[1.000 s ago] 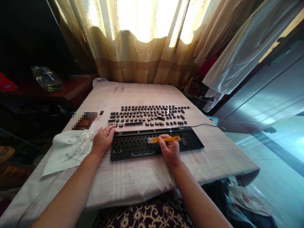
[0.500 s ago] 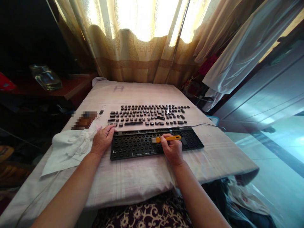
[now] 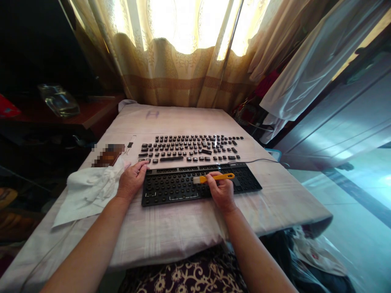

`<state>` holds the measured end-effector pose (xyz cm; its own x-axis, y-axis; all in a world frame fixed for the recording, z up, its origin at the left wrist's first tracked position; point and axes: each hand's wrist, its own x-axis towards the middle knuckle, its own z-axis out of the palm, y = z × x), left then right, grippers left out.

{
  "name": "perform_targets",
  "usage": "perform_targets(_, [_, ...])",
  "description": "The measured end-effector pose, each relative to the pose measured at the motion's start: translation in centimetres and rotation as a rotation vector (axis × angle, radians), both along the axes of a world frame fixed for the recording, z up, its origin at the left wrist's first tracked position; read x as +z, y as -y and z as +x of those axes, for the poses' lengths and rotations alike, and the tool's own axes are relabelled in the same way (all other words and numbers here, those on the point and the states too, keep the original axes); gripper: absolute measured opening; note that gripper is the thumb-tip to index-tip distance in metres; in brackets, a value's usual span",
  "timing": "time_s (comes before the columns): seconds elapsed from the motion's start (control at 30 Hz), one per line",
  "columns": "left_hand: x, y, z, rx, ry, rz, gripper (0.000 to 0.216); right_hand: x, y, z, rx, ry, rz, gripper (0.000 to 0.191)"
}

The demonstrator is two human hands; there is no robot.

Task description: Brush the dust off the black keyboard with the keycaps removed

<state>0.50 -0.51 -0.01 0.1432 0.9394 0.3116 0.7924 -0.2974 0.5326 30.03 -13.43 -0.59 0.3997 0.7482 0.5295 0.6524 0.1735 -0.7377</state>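
A black keyboard base (image 3: 171, 187) with its keycaps taken off lies on the cloth-covered table (image 3: 275, 199). My right hand (image 3: 222, 192) is closed round a small brush with a yellow handle (image 3: 220, 177), bristles pointing left onto the middle of the keyboard. My left hand (image 3: 132, 179) rests on the keyboard's left end, fingers curled over its top corner. Several loose black keycaps (image 3: 191, 147) are laid out in rows just behind the keyboard.
A crumpled white cloth (image 3: 88, 191) lies left of the keyboard, with a small dark object (image 3: 107, 154) behind it. The keyboard's cable (image 3: 259, 161) runs off to the right. Curtains (image 3: 183, 53) hang behind the table; a wooden shelf with a glass dish (image 3: 59, 99) stands at left.
The brush shifted a little to the right along the keyboard, then its bristles edged back left. My left hand has stayed in place.
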Motion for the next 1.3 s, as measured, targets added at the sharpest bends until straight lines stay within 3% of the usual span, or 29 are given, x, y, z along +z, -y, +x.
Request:
perform_targets(0.23, [-0.1,0.0,-0.1,-0.016,0.005,0.025,0.043,0.2,0.0,0.3,-0.06,0.009,0.008,0.029])
perform_targets(0.43, [-0.1,0.0,-0.1,-0.014,0.011,0.016,0.044,0.0,0.1,0.0,-0.013,0.088,-0.009,0.029])
perform_targets(0.57, [-0.1,-0.1,-0.1,-0.006,-0.002,0.001,0.047,0.0,0.0,0.1,0.011,0.017,-0.016,0.028])
perform_targets(0.73, [0.0,0.0,-0.1,0.001,-0.013,-0.009,0.049,0.0,0.1,1.0,-0.067,-0.069,0.021,0.027])
perform_targets(1.0, [0.0,0.0,-0.1,-0.003,-0.012,-0.015,0.047,-0.2,0.6,2.1,-0.137,0.055,0.021,0.03])
perform_targets(1.3, [-0.1,-0.1,-0.1,0.005,-0.019,-0.013,0.045,-0.1,0.6,1.6,-0.101,0.171,0.037,0.032])
